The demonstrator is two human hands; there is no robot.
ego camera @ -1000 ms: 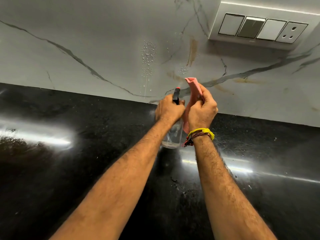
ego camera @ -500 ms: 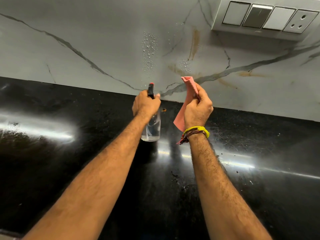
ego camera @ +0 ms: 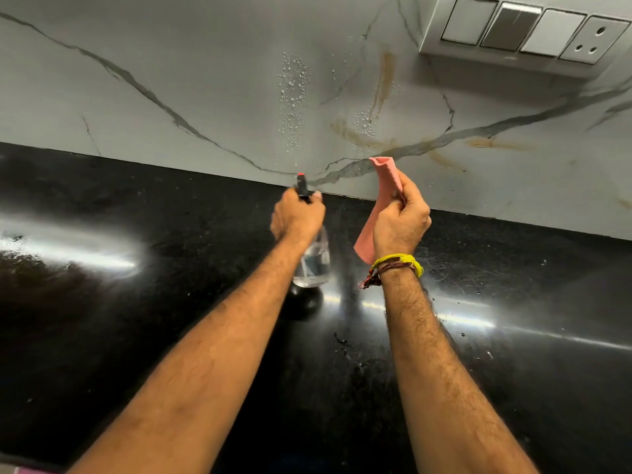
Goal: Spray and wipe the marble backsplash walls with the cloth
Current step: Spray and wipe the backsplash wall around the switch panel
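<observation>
Marble wall [ego camera: 205,63] rises behind a glossy black table [ego camera: 102,319]. Left hand [ego camera: 297,217] has its fingers wrapped round the neck of a clear spray bottle [ego camera: 313,261], whose base hangs just above the table. Beside it, the right hand [ego camera: 400,224] pinches a pink cloth [ego camera: 386,179], upright between thumb and fingers. Just beyond the fingers, droplets [ego camera: 294,94] bead on the wall near brownish streaks [ego camera: 384,80]. Farther up right sits a switch panel [ego camera: 526,32].

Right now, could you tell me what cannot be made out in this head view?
- Spray bottle trigger: hidden under the left hand.
- Pink cloth middle: covered by the right hand.
- Switch panel: cut off by the top edge.
- Bottle's liquid level: blurred.
</observation>
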